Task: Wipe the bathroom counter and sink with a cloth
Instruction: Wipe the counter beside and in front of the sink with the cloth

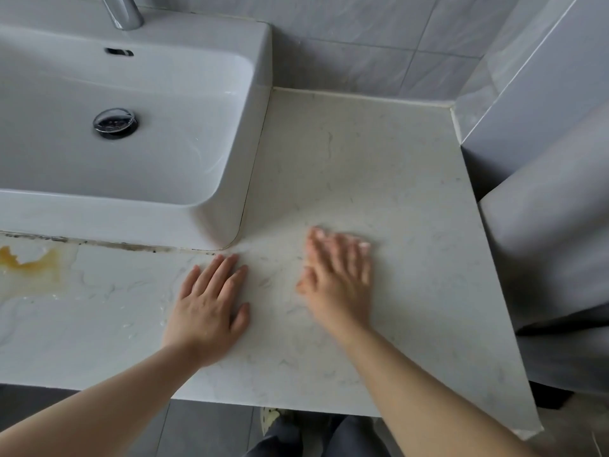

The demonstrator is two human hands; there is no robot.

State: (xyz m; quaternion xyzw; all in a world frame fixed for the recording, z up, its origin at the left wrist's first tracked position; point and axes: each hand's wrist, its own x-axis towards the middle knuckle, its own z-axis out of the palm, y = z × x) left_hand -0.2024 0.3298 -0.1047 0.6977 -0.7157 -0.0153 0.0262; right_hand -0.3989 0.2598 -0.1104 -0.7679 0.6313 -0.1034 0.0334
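A pale marbled counter (379, 166) runs along the grey tiled wall, with a white rectangular sink (184, 133) set on its left part. My left hand (211, 301) lies flat on the counter just in front of the sink's front right corner, fingers straight. To its right my right hand (339, 278) also lies flat on the counter with straight fingers, and it looks blurred. Neither hand holds anything. No cloth is in view. A yellow-orange stain (29, 265) with wet streaks around it marks the counter at the far left.
A chrome faucet (125, 11) rises behind the basin, and a chrome drain plug (115, 123) sits in its bottom. Dark grime (99, 244) lines the seam under the sink's front edge. A large grey-white object (553, 252) stands off the counter's right edge. The tiled corner (454, 107) closes the back right.
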